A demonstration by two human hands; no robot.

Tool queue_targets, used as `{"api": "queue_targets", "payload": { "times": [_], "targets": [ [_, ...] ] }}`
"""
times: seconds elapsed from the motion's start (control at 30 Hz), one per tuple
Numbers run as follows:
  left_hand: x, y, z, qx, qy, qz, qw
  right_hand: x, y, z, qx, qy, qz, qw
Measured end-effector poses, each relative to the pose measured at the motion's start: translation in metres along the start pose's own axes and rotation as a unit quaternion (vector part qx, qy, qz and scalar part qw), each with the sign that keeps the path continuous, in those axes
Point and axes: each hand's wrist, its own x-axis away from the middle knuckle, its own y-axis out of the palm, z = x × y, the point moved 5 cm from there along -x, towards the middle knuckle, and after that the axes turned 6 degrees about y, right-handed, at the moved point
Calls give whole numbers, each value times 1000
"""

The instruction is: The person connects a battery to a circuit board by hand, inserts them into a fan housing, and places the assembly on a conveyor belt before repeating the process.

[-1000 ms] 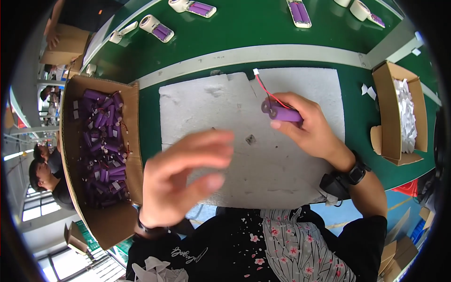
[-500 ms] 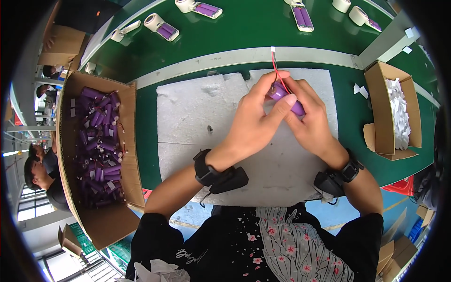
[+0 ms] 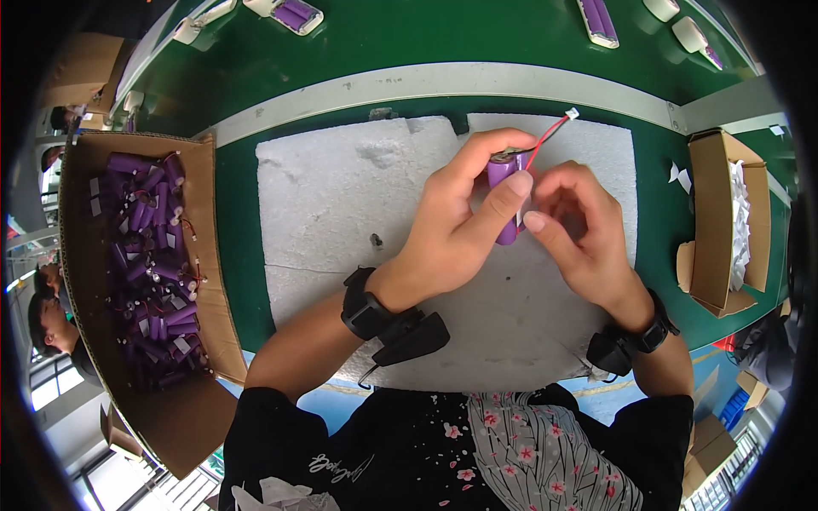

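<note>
My left hand (image 3: 447, 217) is closed round a purple battery (image 3: 507, 175), held nearly upright over the white foam board (image 3: 341, 196). Its thumb presses the near side and its forefinger reaches over the top end. From that end red and black wires rise to the right, ending in a small white connector (image 3: 572, 113). A narrow white strip shows on the battery beside the thumb. My right hand (image 3: 596, 234) is just right of the battery, fingers curled, with a gap between thumb and forefinger; its thumb tip is close to the battery.
At left stands a cardboard box (image 3: 217, 281) of purple batteries with wires. A smaller box (image 3: 711, 221) at right holds white paper pieces. Beyond a metal rail (image 3: 366, 85), white devices with purple batteries (image 3: 294, 15) lie on the green surface. People are at far left.
The battery has turned from slanted to nearly upright, and its connector now points up to the right. My right hand has drawn away from it to the right. The whole view has shifted.
</note>
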Motion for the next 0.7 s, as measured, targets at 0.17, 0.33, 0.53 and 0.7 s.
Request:
{"api": "queue_targets", "payload": {
  "times": [0.17,0.33,0.53,0.7],
  "targets": [
    [-1,5,2,-90,52,-76,992,1,7,-9,135,-132,-117,975],
    [6,15,5,-98,76,-118,985,0,8,-13,109,-126,-111,980],
    [7,15,5,-88,66,-158,981,1,7,-14,108,-132,-108,979],
    [6,14,5,-85,78,-140,983,0,7,-12,101,-122,-103,982]
  ]
}}
